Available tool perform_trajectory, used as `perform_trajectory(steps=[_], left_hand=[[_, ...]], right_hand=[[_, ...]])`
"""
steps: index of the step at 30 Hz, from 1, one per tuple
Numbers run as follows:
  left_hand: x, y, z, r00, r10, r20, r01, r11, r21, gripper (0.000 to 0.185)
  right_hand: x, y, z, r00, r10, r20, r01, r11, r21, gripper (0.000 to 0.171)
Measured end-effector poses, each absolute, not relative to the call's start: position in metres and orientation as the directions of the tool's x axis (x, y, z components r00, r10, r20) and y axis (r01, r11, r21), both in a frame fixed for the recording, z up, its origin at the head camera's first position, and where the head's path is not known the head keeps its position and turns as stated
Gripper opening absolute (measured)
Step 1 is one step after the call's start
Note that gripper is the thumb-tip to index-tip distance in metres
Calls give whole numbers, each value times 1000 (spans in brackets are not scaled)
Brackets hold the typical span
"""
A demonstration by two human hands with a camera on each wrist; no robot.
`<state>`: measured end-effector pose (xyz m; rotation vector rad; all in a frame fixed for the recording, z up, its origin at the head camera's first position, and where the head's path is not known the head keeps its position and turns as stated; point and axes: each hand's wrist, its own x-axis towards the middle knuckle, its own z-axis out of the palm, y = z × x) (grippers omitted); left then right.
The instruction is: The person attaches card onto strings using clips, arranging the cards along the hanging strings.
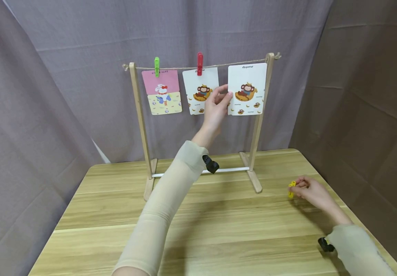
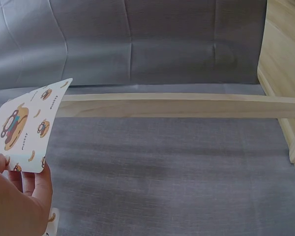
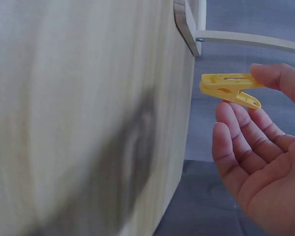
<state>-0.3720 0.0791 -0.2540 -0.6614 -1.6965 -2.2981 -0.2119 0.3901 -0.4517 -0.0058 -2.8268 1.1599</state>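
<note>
My left hand (image 1: 216, 109) pinches the left edge of a white card (image 1: 247, 105) with a monkey picture, held up by the right post just below the rope (image 1: 241, 62). In the left wrist view the thumb lies on the printed face of this card (image 2: 27, 115), fingers behind it. Above the table's right side, my right hand (image 1: 314, 193) pinches a yellow clothespin (image 3: 230, 87) between thumb and fingers. A red clothespin (image 1: 200, 64) holds another monkey card (image 1: 193, 82) on the rope. A green clothespin (image 1: 156, 67) holds a pink and yellow rabbit card (image 1: 171, 78) further left.
The rope is tied between two wooden posts (image 1: 140, 122) of a stand. A white bar (image 1: 234, 169) joins its feet (image 1: 251, 176) on the wooden table (image 1: 240, 230). Grey curtains (image 1: 81, 76) hang behind and at the sides.
</note>
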Motion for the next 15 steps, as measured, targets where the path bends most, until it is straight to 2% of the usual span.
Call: perform_trajectory(steps=[7,15], left_hand=[[-373,79,-253,-875,97,474,425,-313,849,32],[-372,78,-253,-881,76,468,424,-313,850,30]], right_hand=[[-218,396,-421,-981,92,171,-38,773,-633,47],[-240,410,-382,-936,200,289,-46,745,-665,50]])
